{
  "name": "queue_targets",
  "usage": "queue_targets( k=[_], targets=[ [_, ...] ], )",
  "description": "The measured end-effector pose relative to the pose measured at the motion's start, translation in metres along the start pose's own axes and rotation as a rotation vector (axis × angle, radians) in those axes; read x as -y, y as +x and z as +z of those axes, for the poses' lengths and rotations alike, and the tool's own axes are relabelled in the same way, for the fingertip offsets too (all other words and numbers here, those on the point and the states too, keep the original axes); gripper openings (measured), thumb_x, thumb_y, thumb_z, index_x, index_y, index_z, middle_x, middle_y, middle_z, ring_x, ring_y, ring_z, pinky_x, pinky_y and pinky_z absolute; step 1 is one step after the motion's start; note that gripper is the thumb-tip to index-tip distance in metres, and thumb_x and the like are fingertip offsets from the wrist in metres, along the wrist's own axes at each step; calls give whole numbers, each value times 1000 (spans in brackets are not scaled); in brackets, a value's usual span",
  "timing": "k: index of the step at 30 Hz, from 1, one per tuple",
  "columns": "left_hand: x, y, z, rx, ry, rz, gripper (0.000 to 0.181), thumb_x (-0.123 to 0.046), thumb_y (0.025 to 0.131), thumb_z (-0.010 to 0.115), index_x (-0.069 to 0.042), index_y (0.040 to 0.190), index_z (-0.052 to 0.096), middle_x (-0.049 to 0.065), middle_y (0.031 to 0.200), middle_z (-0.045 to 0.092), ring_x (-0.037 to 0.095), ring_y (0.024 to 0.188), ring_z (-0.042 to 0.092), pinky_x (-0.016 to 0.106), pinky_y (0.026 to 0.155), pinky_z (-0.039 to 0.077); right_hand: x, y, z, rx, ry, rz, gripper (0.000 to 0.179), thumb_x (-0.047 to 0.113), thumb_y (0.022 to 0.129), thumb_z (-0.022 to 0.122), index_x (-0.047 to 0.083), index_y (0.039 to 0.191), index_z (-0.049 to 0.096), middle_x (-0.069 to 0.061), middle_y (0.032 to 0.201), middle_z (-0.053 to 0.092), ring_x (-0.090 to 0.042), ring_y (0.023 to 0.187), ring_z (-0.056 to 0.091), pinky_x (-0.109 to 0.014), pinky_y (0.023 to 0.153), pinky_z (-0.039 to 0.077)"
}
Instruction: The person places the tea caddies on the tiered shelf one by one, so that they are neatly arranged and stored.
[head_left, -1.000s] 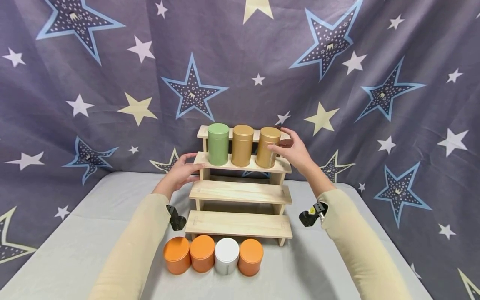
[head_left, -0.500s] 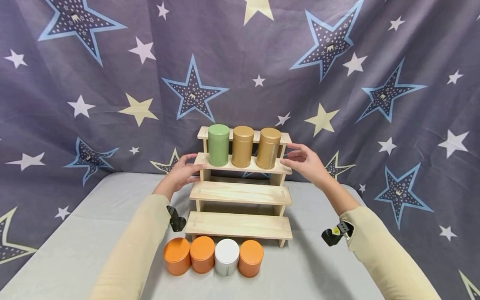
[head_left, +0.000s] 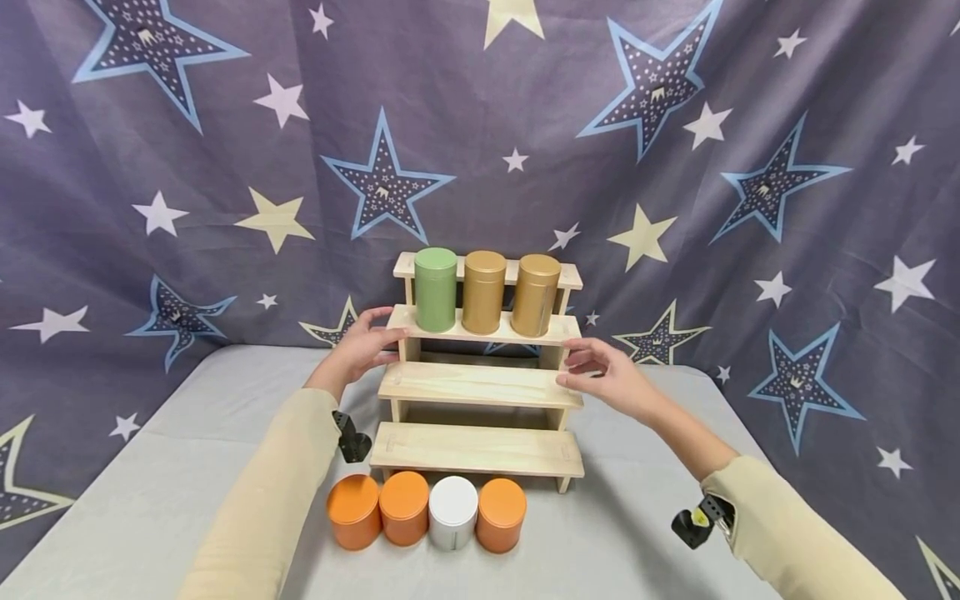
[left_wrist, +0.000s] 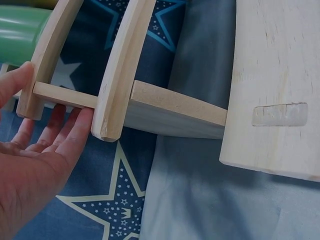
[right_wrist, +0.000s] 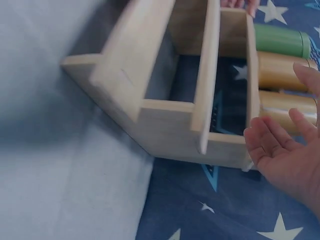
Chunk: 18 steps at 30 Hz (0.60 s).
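A stepped wooden display stand (head_left: 480,383) stands on the table. One green tin (head_left: 435,289) and two gold tins (head_left: 483,292) (head_left: 536,295) line its second-highest step. My left hand (head_left: 360,350) grips the left end of that step; the left wrist view shows the thumb at the plank's edge and the fingers (left_wrist: 75,130) under the side piece. At the stand's right side, my right hand (head_left: 618,379) has loosely bent fingers by the side panel, and its thumb overlaps the end of the step below. No tin is in either hand.
In front of the stand, a row of short tins sits on the grey-white cloth (head_left: 645,500): orange (head_left: 354,510), orange (head_left: 405,508), white (head_left: 453,512) and orange (head_left: 502,514). A star-patterned curtain (head_left: 480,125) hangs close behind the stand.
My right hand has let go of the right gold tin and moved down along the stand's right side. The left hand has stayed at the left end.
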<state>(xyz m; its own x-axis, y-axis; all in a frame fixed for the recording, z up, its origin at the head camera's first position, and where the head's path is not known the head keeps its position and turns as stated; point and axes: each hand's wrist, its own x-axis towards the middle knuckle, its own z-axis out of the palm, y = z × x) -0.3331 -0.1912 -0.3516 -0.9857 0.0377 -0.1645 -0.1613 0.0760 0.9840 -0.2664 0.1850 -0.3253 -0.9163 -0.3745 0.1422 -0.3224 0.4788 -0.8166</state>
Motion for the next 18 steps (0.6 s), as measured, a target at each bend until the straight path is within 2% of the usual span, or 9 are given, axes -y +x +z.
queue_targets(
  k=[8,12,18],
  targets=[
    [1,0,-1,13,-2,-5,76,-15,91,59,-15,149,10,24,144,33,37,132,38,47,106,42,-15,-25,23,85,29,-6,54,23,83,71,6,129,51,-17,112,62,-22,98,61,-27,83,52],
    [2,1,-1,-1,9,-7,76,-16,90,61,-15,148,13,23,140,37,36,129,42,46,104,45,-19,-33,32,133,34,-26,51,22,83,71,5,127,52,-16,109,63,-22,97,61,-25,82,53],
    [0,1,0,10,2,-5,75,-15,90,59,-15,149,11,24,143,33,37,131,38,48,106,42,-21,-44,42,201,55,-50,48,21,83,71,3,124,55,-23,109,60,-28,98,60,-24,82,53]
  ],
)
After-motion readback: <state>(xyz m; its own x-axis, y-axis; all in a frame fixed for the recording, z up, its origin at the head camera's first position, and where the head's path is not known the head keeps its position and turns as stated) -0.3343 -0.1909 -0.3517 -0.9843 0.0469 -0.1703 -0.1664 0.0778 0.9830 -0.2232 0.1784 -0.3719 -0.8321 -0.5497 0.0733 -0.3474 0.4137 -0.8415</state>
